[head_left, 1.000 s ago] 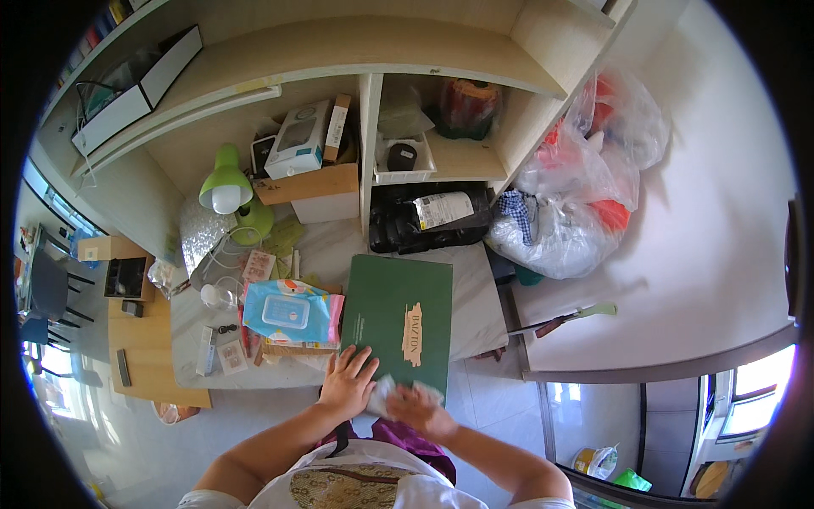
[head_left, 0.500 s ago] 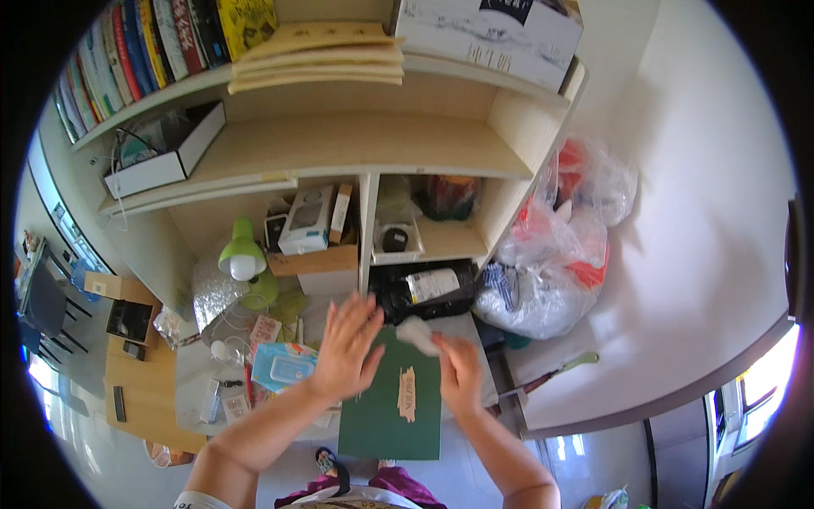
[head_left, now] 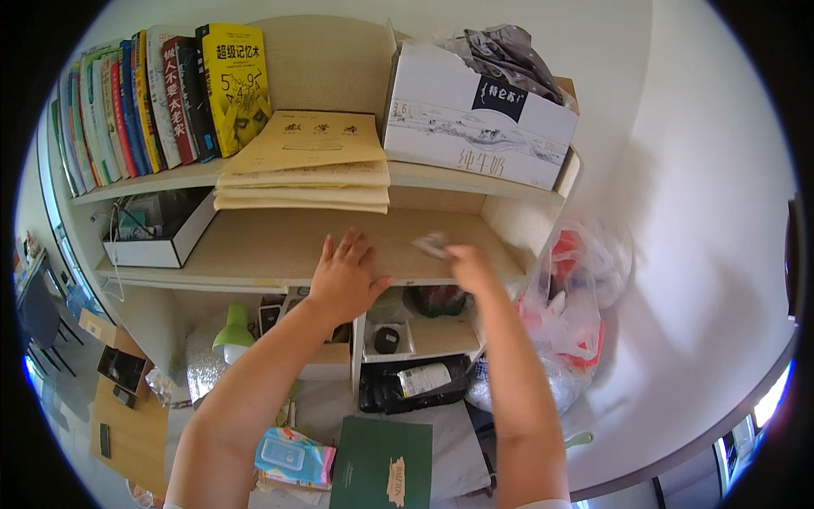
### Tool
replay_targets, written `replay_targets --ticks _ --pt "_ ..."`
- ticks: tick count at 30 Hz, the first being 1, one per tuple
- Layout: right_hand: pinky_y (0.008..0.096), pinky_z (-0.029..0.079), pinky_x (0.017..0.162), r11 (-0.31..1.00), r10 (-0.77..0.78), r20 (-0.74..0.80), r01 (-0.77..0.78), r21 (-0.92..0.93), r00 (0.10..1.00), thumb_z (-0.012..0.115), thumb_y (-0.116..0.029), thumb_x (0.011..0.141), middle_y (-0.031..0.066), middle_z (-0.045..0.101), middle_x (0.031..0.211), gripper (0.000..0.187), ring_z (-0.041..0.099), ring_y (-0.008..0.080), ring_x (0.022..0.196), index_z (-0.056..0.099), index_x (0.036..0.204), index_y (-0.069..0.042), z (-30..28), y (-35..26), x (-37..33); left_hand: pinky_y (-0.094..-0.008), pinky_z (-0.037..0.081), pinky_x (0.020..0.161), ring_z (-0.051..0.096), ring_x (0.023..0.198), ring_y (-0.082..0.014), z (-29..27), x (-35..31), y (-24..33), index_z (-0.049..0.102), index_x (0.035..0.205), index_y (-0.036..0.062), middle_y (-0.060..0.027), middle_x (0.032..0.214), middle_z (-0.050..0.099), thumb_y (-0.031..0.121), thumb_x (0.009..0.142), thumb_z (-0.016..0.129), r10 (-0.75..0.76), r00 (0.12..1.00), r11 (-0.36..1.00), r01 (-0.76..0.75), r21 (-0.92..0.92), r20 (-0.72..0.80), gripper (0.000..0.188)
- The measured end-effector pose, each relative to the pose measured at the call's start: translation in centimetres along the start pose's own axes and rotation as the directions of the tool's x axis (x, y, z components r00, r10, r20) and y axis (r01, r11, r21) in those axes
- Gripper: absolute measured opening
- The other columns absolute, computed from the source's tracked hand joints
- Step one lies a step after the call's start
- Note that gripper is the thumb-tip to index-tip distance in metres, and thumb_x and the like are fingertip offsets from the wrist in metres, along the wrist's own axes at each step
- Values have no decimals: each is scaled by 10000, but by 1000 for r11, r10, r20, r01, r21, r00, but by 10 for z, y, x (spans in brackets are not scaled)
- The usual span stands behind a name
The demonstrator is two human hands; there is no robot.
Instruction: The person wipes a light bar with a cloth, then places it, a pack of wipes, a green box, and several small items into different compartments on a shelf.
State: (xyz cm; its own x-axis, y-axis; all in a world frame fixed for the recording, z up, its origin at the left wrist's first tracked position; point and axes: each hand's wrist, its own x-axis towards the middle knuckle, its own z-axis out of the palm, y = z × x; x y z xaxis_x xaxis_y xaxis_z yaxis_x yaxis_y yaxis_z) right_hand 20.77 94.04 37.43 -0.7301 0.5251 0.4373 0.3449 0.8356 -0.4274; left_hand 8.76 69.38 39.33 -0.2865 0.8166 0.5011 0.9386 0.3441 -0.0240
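Note:
My right hand point(head_left: 471, 268) pinches a crumpled pale wipe point(head_left: 432, 246), smeared by motion, over the right part of the middle shelf point(head_left: 297, 242). My left hand point(head_left: 343, 276) is spread with nothing in it, at that shelf's front edge; whether it touches the board I cannot tell. Just above the hands, a stack of tan paper booklets point(head_left: 301, 170) juts past the front of the upper shelf. Below, on the desk, lie a dark green folder or box point(head_left: 381, 462) and a blue soft pack of wipes point(head_left: 292, 458).
Upright books point(head_left: 174, 102) and a white carton stuffed with cloth point(head_left: 479, 119) stand on the upper shelf. At the middle shelf's left end sits a white tray with cables point(head_left: 157, 242). Plastic bags point(head_left: 564, 314) hang at right. A green lamp point(head_left: 233, 335) and black package point(head_left: 414, 383) are below.
Both hands have risen from above the desk to the middle shelf, the right one still holding the wipe. The view has tilted up, showing more of the books and carton.

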Motion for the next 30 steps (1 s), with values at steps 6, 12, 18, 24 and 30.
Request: replay_targets --ticks 6,12,18,24,30 --pt "380 460 870 973 -111 -96 88 -214 989 524 -27 784 138 638 1066 324 598 291 971 707 993 -194 -18 -80 14 -553 177 1079 271 1326 -334 8 -4 -1 470 1256 3 -166 1343 405 465 894 460 -23 994 999 27 38 -106 587" --pt "412 477 835 947 -292 99 273 172 951 531 -184 830 228 601 1041 227 579 327 985 664 968 -62 72 -100 110 -582 212 1045 366 1231 -338 6 2 5 540 1099 15 -167 1221 486 462 843 542 -28 990 999 33 33 -136 516" --pt "356 448 912 975 -174 -292 122 -188 941 569 -163 824 163 559 1201 386 546 283 1080 540 1199 -76 0 52 141 -617 234 1021 449 1153 -341 7 2 7 561 1045 34 -160 1146 524 471 848 528 0 983 1000 2 14 -182 480" --pt "356 473 852 931 65 19 -54 -361 998 577 -19 741 215 593 1107 285 590 334 984 711 969 -125 -44 54 51 -612 228 1031 461 1144 -295 7 0 9 551 1115 113 -110 1153 516 375 854 559 7 989 999 -3 33 -147 370" --pt "366 481 827 992 113 371 -123 2 922 514 35 747 198 666 878 309 623 343 923 732 897 -126 -120 7 -55 -615 216 1037 480 1144 -272 7 -9 15 571 1136 119 -76 1161 534 276 855 570 34 985 997 -45 -62 -167 322"
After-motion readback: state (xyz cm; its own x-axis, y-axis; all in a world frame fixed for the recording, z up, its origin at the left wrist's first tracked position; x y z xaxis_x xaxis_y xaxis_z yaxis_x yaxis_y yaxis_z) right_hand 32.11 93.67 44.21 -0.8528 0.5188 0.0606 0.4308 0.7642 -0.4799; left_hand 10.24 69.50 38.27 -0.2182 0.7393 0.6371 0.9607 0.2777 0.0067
